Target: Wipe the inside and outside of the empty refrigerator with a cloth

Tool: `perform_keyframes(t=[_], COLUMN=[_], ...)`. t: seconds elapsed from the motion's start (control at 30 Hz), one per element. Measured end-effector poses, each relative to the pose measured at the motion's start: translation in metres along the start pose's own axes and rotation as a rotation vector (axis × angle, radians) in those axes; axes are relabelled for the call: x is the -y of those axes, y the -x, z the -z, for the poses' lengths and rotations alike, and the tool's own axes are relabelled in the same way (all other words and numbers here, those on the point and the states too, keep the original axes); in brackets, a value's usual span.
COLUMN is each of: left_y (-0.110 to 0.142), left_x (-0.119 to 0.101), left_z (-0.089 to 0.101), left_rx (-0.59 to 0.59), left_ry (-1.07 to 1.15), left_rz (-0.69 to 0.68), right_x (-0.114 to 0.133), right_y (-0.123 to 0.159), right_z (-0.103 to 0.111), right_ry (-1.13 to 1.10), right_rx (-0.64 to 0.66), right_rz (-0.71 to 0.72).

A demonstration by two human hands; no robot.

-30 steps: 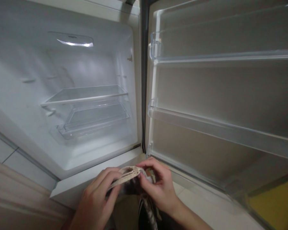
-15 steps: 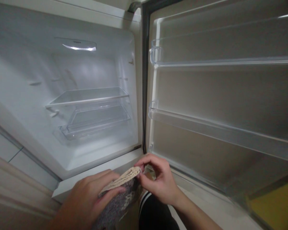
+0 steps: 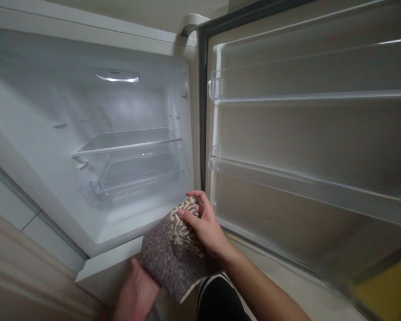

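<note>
A folded cloth (image 3: 167, 252), speckled grey with a cream branching pattern and a pale edge, is in front of the open fridge. My right hand (image 3: 205, 223) grips its upper right corner, with the thumb on the patterned side and the other fingers around the far side. At the lower left, my left hand (image 3: 138, 287) is close beside the cloth's left edge. That hand is blurred and its fingers are mostly hidden, so whether it touches the cloth I cannot tell.
Inside the lit fridge are a glass shelf (image 3: 130, 139) and a clear tray-like shelf (image 3: 140, 169) beneath it. The open door (image 3: 304, 133) on the right carries clear racks. Below is a dark-clothed knee (image 3: 217, 301). Something yellow (image 3: 387, 285) shows at the lower right.
The cloth has turned and risen, so its broad patterned face shows. My left hand has come off its folded edge and dropped lower. My right hand has moved up with the cloth.
</note>
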State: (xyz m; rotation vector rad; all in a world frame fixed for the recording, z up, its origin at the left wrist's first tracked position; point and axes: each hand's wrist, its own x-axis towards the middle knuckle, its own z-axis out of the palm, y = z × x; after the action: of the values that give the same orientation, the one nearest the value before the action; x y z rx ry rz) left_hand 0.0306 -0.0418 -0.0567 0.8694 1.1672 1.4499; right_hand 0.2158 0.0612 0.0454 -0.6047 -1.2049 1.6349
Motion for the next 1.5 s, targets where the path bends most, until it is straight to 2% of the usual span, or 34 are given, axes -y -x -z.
perform_keyframes(t=[0.03,0.1,0.17,0.23,0.3,0.4,0.5,0.57,0.63,0.7,0.77,0.83,0.93,1.0,1.07,1.2,1.27,1.3,1.33,1.4,1.47,1.5], left_y=[0.004,0.008,0.01,0.008,0.006,0.004,0.004,0.004,0.004,0.002,0.001,0.001,0.0,-0.006,-0.019,-0.063,-0.085,-0.095,-0.102,-0.113,-0.116,-0.115], left_x=[0.004,-0.001,-0.016,-0.03,-0.036,-0.035,-0.03,-0.028,-0.029,-0.034,-0.043,-0.055,-0.069,-0.073,-0.073,-0.06,-0.048,-0.042,-0.037,-0.03,-0.028,-0.028], left_z=[-0.004,-0.009,-0.005,0.006,0.019,0.027,0.023,0.018,0.016,0.012,0.003,-0.013,-0.049,-0.08,-0.114,-0.186,-0.217,-0.229,-0.239,-0.251,-0.251,-0.247], left_rx=[-0.022,-0.114,-0.231,-0.278,-0.25,-0.147,-0.097,-0.165,-0.323,-0.453,-0.458,-0.382,-0.249,-0.164,-0.097,0.121,0.191,0.198,0.195,0.169,0.171,0.187], left_ry=[0.018,0.012,-0.108,-0.311,-0.466,-0.489,-0.439,-0.471,-0.612,-0.808,-0.942,-0.963,-0.925,-0.877,-0.78,-0.367,-0.23,-0.21,-0.221,-0.267,-0.285,-0.28], left_rz=[-0.033,-0.116,-0.225,-0.32,-0.365,-0.358,-0.345,-0.365,-0.428,-0.573,-0.785,-0.963,-1.013,-0.973,-0.877,-0.573,-0.568,-0.573,-0.569,-0.53,-0.511,-0.525], right_x=[0.0,0.001,0.003,0.002,-0.001,-0.007,-0.002,0.008,0.02,0.031,0.039,0.045,0.056,0.062,0.064,0.061,0.056,0.053,0.05,0.042,0.035,0.033], right_y=[-0.001,0.0,0.003,0.005,0.004,-0.002,-0.004,-0.001,0.006,0.018,0.032,0.051,0.081,0.096,0.102,0.085,0.074,0.069,0.066,0.061,0.058,0.057], right_z=[0.003,0.012,0.022,0.03,0.035,0.037,0.035,0.036,0.037,0.041,0.047,0.055,0.071,0.084,0.101,0.135,0.144,0.145,0.144,0.138,0.134,0.134], right_ry=[0.01,0.066,0.203,0.357,0.389,0.276,0.332,0.489,0.694,0.889,1.037,1.133,1.263,1.389,1.51,1.617,1.566,1.529,1.503,1.53,1.646,1.718], right_rx=[0.035,0.154,0.271,0.326,0.319,0.263,0.222,0.263,0.324,0.335,0.288,0.191,-0.065,-0.278,-0.477,-0.885,-1.033,-1.036,-0.976,-0.741,-0.511,-0.442], right_rz=[-0.004,0.004,0.044,0.07,0.025,-0.02,0.132,0.222,0.285,0.35,0.428,0.524,0.738,0.886,0.981,1.079,1.115,1.135,1.138,1.077,0.958,0.902])
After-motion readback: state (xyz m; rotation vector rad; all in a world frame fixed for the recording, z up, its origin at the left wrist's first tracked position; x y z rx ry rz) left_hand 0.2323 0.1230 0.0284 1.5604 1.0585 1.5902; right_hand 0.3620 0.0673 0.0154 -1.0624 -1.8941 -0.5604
